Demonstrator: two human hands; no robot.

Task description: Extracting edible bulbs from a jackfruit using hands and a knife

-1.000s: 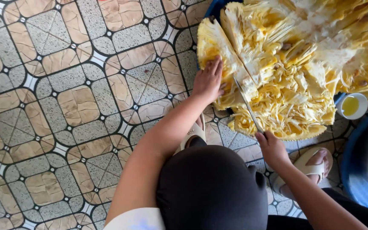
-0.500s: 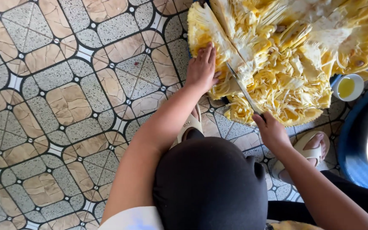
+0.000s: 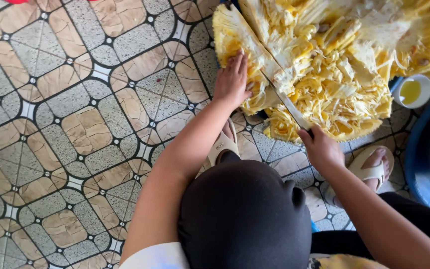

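Yellow jackfruit [image 3: 334,74] under flat left hand [image 3: 231,79], knife [image 3: 287,102] gripped in right hand [image 3: 322,149], small bowl [image 3: 412,91] beside.

Open tiled floor [image 3: 75,124] to the L, jackfruit [image 3: 334,74] blocks front, small bowl [image 3: 412,90] & blue tub [image 3: 426,164] crowd R

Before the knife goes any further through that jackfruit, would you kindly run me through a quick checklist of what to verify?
1. Right hand grips the knife handle fully: ok.
2. Blade is seated in the cut between the left slab and the rest of the jackfruit: ok.
3. Left hand steadies the slab, fingers off the blade line: not ok, the fingertips lie close beside the blade.
4. Sandalled feet are away from the blade's path: cannot tell; they sit just under the fruit's edge.
5. Small cup of yellow liquid is clear of the cut: ok.
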